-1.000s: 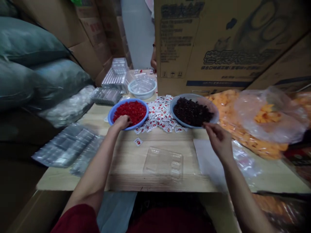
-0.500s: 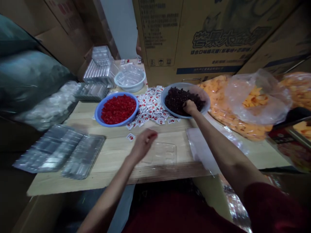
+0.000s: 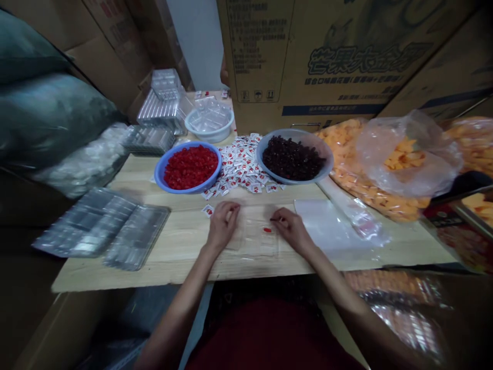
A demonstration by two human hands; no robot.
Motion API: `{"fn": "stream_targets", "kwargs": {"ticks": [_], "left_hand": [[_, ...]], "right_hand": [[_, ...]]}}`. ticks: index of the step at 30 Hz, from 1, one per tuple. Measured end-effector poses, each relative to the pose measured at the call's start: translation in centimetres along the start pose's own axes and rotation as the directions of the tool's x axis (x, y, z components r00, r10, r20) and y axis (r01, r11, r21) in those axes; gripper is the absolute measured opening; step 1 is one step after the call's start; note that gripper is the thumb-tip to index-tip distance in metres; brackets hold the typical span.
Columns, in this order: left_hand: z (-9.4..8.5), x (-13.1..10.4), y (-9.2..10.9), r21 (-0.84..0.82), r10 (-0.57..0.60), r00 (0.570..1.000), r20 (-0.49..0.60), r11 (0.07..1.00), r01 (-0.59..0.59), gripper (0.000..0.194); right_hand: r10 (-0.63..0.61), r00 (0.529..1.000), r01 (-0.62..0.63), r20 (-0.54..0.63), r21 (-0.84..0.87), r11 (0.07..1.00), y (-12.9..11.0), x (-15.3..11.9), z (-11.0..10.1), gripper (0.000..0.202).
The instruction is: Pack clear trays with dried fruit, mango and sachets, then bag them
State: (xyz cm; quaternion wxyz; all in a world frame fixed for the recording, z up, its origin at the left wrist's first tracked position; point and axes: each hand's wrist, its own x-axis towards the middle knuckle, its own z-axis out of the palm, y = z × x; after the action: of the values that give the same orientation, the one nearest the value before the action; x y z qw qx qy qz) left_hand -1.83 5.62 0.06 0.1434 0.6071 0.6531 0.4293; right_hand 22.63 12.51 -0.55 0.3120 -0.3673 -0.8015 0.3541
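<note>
Barely started, we judge: one red piece in the clear tray by the worktop's front edge, other slots seemingly unfilled. Our right hand pinches a dark piece, now out of the dark-piece bowl; left hand curls, grip unclear. Red piece newly in.

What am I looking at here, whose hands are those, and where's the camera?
There's no machine: these are a person's own bare hands, seen by a camera worn on that person's head, looking forward and down. On the wooden table stand a blue bowl of red pieces and a paler bowl of dark pieces, with small printed packets heaped between. Nearer lies a clear plastic tray with one red piece showing. The right hand pinches something small and dark; whether the left hand holds anything is unclear.
</note>
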Motion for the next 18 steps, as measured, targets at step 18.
{"fn": "stream_targets", "kwargs": {"ticks": [18], "left_hand": [[-8.2, 16.2, -11.5, 0.569, -0.376, 0.915, 0.145, 0.788, 0.234, 0.019]], "right_hand": [[0.019, 0.982, -0.042, -0.19, -0.117, 0.992, 1.1, -3.2, -0.6, 0.023]]}}
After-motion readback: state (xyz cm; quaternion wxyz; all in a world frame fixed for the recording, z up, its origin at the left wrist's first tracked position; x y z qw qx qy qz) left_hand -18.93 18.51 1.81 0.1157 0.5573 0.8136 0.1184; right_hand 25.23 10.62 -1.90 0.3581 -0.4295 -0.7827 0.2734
